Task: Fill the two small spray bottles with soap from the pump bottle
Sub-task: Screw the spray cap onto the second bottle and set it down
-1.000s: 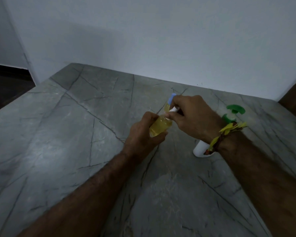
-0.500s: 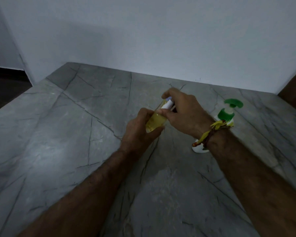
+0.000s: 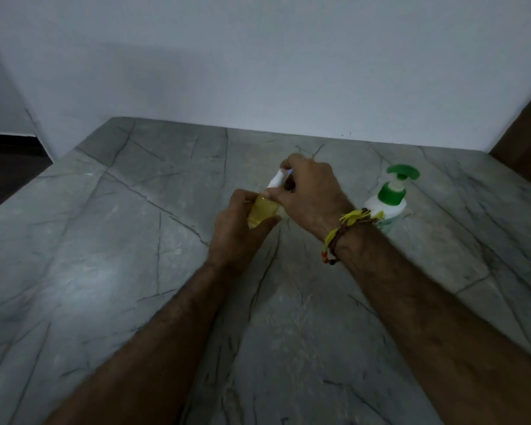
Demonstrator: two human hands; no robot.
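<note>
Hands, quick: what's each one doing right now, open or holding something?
Left hand: closed round the body of the small spray bottle, which holds yellow liquid.
Right hand: closed, pinching the bottle's white spray top.

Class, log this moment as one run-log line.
left hand: grips small clear spray bottle of yellow soap | right hand: holds its white spray cap | white green-topped pump bottle: upright, untouched

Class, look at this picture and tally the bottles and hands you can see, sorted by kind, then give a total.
Small spray bottle: 1, holding yellow liquid
Pump bottle: 1, white with a green pump
Hands: 2, the left hand around the spray bottle's body, the right hand on its white top
Total: 4
</note>
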